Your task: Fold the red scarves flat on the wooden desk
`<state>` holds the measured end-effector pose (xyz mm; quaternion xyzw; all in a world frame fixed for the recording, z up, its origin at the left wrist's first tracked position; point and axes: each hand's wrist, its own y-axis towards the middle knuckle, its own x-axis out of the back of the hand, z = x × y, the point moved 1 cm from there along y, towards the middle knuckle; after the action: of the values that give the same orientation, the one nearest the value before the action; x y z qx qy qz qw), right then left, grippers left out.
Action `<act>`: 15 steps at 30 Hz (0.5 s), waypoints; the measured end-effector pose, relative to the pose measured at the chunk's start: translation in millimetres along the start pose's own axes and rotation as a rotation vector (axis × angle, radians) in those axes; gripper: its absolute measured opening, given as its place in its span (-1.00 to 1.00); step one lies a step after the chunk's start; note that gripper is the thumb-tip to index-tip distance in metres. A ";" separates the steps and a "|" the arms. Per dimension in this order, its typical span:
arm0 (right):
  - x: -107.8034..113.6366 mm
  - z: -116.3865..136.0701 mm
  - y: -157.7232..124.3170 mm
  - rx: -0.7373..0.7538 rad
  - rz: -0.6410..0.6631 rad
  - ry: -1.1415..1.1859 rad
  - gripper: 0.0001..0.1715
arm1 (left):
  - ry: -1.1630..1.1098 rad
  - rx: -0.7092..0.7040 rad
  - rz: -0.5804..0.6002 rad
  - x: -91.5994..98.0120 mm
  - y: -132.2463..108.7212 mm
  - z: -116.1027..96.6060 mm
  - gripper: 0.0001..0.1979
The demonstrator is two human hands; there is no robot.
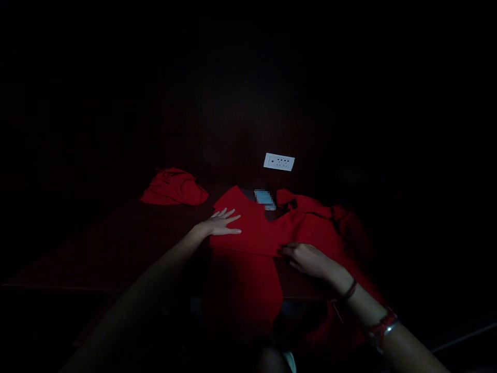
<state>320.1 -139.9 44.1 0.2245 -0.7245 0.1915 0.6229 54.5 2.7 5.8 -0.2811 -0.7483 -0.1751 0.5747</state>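
Note:
Red fabric (248, 230) lies spread over a dark table, part of it hanging over the front edge. My left hand (222, 224) rests flat on its left part with the fingers spread. At the lower edge of the cloth, my right hand (305, 257) has its fingers bent together on the fabric, pinching the edge. A bunched part of the red cloth (322, 223) runs off to the right, beyond my right hand. Shadow hides much of the cloth below the table edge.
A crumpled red cloth (174, 187) sits at the back left of the table (93, 254). Behind the fabric lies a phone (264, 198) with a lit screen. On the dark wall above is a white socket plate (279, 161). The surroundings are very dark.

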 end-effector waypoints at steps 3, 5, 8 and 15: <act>6.2 -6.2 15.7 -0.013 -0.080 0.142 -0.68 | 0.028 -0.117 -0.034 0.8 -3.5 -4.8 -0.21; 13.0 -10.0 36.2 -0.108 -0.236 0.182 -0.63 | 0.031 -0.186 -0.008 -0.8 -5.3 -8.3 -0.19; 10.0 -12.3 72.8 -0.250 -0.320 0.178 -0.61 | 0.009 -0.181 0.081 -4.6 -6.9 -11.1 -0.13; -51.0 -16.3 107.2 -0.465 -0.078 0.214 -0.48 | -0.031 -0.119 0.128 -4.8 -8.6 -6.5 -0.04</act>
<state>279.2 -37.9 -3.6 0.0817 -0.6697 0.0184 0.7379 54.9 -8.9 3.5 -0.3648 -0.7261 -0.1779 0.5551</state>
